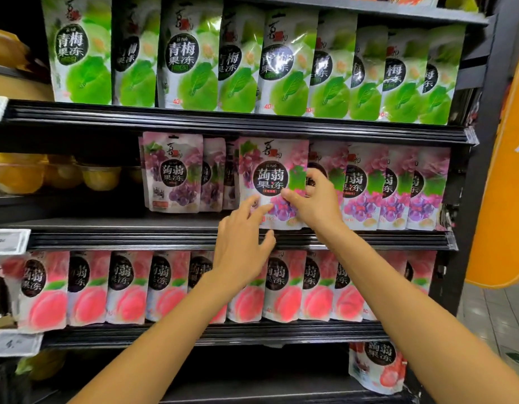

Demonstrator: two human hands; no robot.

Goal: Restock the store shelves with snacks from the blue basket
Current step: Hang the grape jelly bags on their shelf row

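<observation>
Left hand (240, 243) splayed, maybe touching grape pouch (271, 176); right hand (316, 199) pinches it.

Right hand (313, 199) pinching purple grape pouch (270, 167) on middle shelf (106, 237), left hand (240, 249) touching its lower part

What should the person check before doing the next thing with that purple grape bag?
1. Right hand grips the purple pouch: ok.
2. Left hand steadies its lower corner with straight fingers: ok.
3. Pouch upright, label facing out: ok.
4. Pouch bottom resting on the middle shelf: cannot tell, the hands cover part of it.
5. Purple row filled across the shelf: not ok, the left part is bare.
6. Blue basket close by: cannot tell, out of view.
</observation>
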